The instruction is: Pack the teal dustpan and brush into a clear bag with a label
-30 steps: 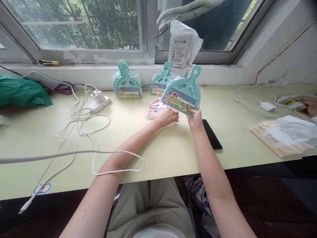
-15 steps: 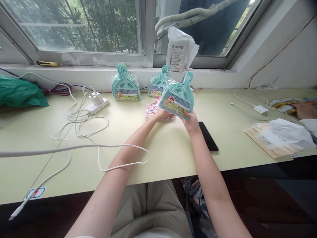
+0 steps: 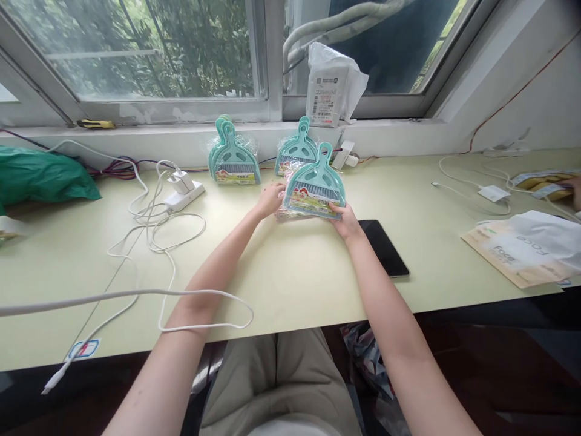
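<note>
My right hand (image 3: 347,221) grips the lower right corner of a teal dustpan-and-brush set (image 3: 318,178), clear-wrapped, with a printed label across the bristles. Behind and below it a pink dustpan set (image 3: 290,214) is mostly hidden. My left hand (image 3: 271,200) is at the pink set's left edge, its fingers curled against the wrapping; the fingertips are partly hidden. At the back, near the wall, another teal set (image 3: 295,148) stands upright. Further left, several teal sets (image 3: 233,157) stand stacked together, handles up.
A black tablet (image 3: 385,249) lies beside my right forearm. White cables and a power strip (image 3: 186,195) spread over the left side, one cable crossing my left forearm. A green bag (image 3: 40,175), a wrapped box (image 3: 327,91) and a paper packet (image 3: 521,251) surround the work area. Another person's hand (image 3: 577,191) shows far right.
The teal set in my right hand has come down and left, now more upright in front of the pink one. My left hand has moved left from beneath it. The view has shifted slightly.
</note>
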A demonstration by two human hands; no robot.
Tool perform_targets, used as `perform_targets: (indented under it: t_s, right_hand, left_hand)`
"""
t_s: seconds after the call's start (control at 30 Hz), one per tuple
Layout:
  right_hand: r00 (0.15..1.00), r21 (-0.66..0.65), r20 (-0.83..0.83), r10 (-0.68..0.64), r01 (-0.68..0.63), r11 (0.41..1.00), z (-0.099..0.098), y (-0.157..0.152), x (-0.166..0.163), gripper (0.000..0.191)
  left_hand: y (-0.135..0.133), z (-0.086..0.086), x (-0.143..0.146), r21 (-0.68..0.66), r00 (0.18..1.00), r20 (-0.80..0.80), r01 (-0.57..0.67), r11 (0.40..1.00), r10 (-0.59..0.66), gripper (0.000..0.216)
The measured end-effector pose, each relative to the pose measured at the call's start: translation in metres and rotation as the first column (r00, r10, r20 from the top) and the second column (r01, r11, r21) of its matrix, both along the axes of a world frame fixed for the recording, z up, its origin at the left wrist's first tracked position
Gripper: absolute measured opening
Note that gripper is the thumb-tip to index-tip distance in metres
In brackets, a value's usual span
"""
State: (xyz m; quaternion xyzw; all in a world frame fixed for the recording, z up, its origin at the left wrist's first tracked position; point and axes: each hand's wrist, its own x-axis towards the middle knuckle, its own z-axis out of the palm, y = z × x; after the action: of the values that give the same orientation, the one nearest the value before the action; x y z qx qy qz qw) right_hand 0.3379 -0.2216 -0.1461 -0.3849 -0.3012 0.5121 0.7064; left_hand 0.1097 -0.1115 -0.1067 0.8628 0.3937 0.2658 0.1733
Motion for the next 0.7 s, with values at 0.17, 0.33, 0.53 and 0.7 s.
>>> perform_targets:
  t_s: [0.17, 0.33, 0.53, 0.7]
  right_hand:
    - [0.998, 0.001, -0.017, -0.067, 0.067, 0.998, -0.006, 0.005, 0.002, 0.038]
    - [0.997, 0.01, 0.008, -0.072, 0.072, 0.997, -0.005, 0.004, 0.0, 0.038]
    - [0.993, 0.02, 0.059, -0.106, 0.105, 0.994, -0.004, 0.002, -0.003, 0.038]
    - [0.991, 0.031, 0.073, -0.112, 0.11, 0.993, -0.005, 0.001, -0.005, 0.039]
  left_hand:
    - [-0.025, -0.004, -0.042, -0.091, 0.986, -0.013, 0.164, 0.982, -0.166, 0.042]
    - [-0.04, -0.026, -0.036, -0.167, 0.988, 0.135, -0.046, 0.985, 0.069, 0.011]
    - [-0.036, -0.035, -0.029, -0.227, 0.945, 0.32, 0.013, 0.974, 0.062, 0.026]
    - [-0.039, -0.03, -0.031, -0.221, 0.951, 0.294, -0.026, 0.975, 0.092, 0.02]
